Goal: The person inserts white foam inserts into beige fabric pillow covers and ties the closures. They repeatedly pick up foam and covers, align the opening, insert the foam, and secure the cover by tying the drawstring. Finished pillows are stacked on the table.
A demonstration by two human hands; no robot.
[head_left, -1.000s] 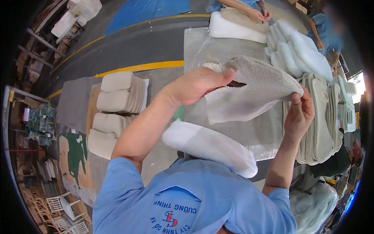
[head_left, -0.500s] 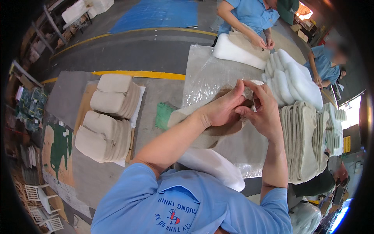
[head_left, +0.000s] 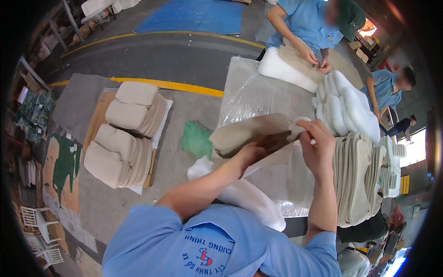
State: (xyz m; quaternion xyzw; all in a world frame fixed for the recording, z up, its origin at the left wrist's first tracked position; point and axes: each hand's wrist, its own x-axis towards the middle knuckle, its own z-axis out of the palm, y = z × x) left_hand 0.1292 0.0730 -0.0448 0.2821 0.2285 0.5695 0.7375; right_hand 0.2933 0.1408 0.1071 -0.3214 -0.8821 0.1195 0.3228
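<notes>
Half a second ago our two hands meet at the far right end of the beige fabric cover (head_left: 258, 127), fingers close together; now they have drawn apart, and the mouth of the cover gapes between them. A second ago the cloth is stretched out between both hands, with a slit showing by the left thumb. We judge this change to mean that the inside is being reached or opened out by hand. Our left hand (head_left: 254, 150) goes into the opening from the near side, wrist low, fingers pointing away to the right; shadow and cloth hide the fingertips, so we cannot tell whether they grip anything. Our right hand (head_left: 319, 144) is raised at the cover's right end, fingers curled and narrow, pinching its bunched edge. The cover is held up over the grey, plastic-wrapped surface (head_left: 258, 87), just beyond the white pad (head_left: 251, 198) that lies close to our body. The stack of beige covers (head_left: 353, 180) stands near our right forearm, apart from it.
</notes>
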